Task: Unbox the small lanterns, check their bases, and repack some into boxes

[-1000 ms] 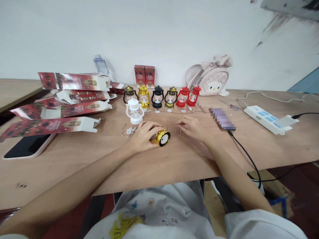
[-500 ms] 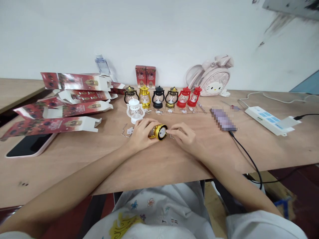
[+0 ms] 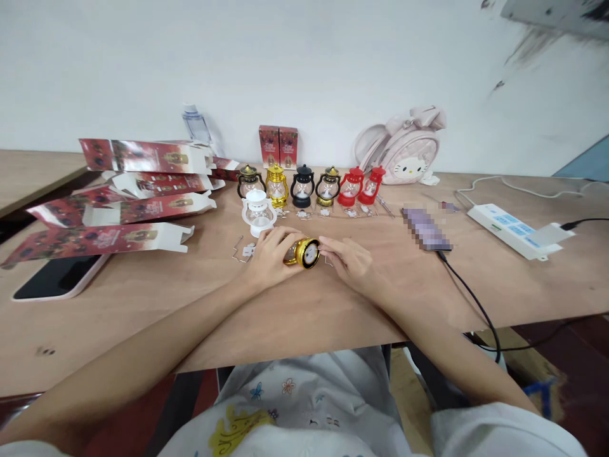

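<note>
My left hand (image 3: 272, 259) is wrapped round a small gold lantern (image 3: 299, 252), tipped on its side with its round base turned to the right. A white disc with dark spots shows inside the base's gold rim. At that rim, the fingers of my right hand (image 3: 351, 259) are pinched together; anything between them is too small to make out. Just behind my left hand a white lantern (image 3: 258, 219) stands upright. Beside that hand lie a bent wire handle and a small white piece (image 3: 248, 251). Another bent wire partly shows under my right fingers.
Upright lanterns in several colours, including a black lantern (image 3: 302, 188), line the back. Small wire and white parts lie before them. Flattened red boxes (image 3: 118, 241) and a phone (image 3: 57, 279) are left. A pink bag (image 3: 412, 158), blurred phone (image 3: 425, 228) and power strip (image 3: 516, 230) are right.
My right fingers have drawn closer together and shifted slightly up against the lantern's base rim. My left hand still holds the gold lantern in the same place.
</note>
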`<state>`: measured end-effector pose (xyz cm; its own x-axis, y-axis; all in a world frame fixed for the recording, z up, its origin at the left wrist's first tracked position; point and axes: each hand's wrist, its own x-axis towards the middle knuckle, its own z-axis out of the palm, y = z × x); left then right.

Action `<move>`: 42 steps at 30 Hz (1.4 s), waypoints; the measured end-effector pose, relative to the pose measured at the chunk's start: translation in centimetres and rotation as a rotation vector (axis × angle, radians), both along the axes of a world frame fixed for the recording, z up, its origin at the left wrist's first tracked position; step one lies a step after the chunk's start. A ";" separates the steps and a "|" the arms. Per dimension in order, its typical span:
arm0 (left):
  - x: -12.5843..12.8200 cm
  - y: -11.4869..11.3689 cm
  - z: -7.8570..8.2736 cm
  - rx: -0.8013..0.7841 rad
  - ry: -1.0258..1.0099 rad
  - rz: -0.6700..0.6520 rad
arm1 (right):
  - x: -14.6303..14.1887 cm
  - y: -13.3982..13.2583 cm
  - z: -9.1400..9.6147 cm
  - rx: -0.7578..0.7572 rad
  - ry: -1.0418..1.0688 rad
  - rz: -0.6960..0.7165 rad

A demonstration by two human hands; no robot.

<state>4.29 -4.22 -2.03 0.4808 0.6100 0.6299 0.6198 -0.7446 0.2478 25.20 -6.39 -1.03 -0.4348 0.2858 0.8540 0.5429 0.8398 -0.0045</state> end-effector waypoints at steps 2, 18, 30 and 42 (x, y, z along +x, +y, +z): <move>0.0 0.0 0.0 -0.011 0.001 0.001 | 0.1 0.1 0.0 0.020 0.013 0.018; 0.0 0.0 0.0 0.021 0.038 -0.017 | 0.1 0.2 0.0 0.138 -0.064 0.061; 0.0 0.0 -0.1 0.027 0.041 -0.018 | -0.4 0.0 -0.4 0.162 -0.046 0.024; 0.1 0.0 -0.1 0.019 0.032 -0.032 | -0.4 -0.1 -0.8 0.163 -0.060 -0.012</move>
